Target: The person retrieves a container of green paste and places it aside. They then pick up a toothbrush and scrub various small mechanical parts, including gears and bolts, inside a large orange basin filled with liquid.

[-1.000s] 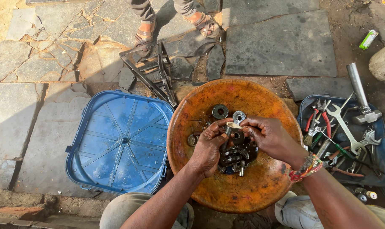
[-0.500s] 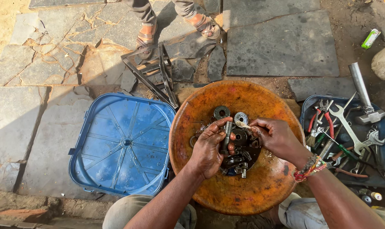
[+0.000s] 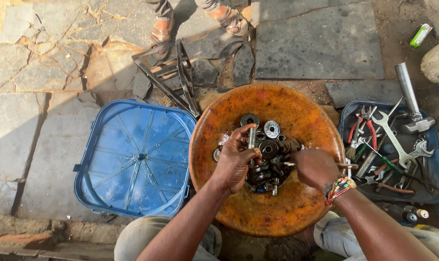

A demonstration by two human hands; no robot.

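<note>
A: Metal rod (image 3: 251, 139) — short, grey, cylinder-shaped. Location: over the middle of the orange bowl (image 3: 272, 212), above the heap of small parts (image 3: 267, 166). Long axis close to upright, top end tipped slightly away from the person.

B: Grip?

A: Left hand (image 3: 236, 162) is closed around the rod; thumb over the upper end, fingers wrapped at the lower part. Right hand (image 3: 316, 168) is closed on a thin stick-like tool (image 3: 347, 166), which pokes out to the right of the fist; the working end is hidden, so I cannot tell what it is.

B: Relation between the two?

A: Rod lies to the left of the right hand, with the heap of parts between them. Left hand is the nearer one, being on it. Two washers (image 3: 260, 124) lie on the bowl just beyond the rod's top.

B: Change against half a second back?

A: Then both hands met above the heap, fingertips pinching close together near the washers. Now they are apart: right hand has dropped lower and to the right, left hand has turned the rod more upright. Bowl, blue lid (image 3: 132, 159) at left and tool tray (image 3: 434, 159) at right are unchanged.
</note>
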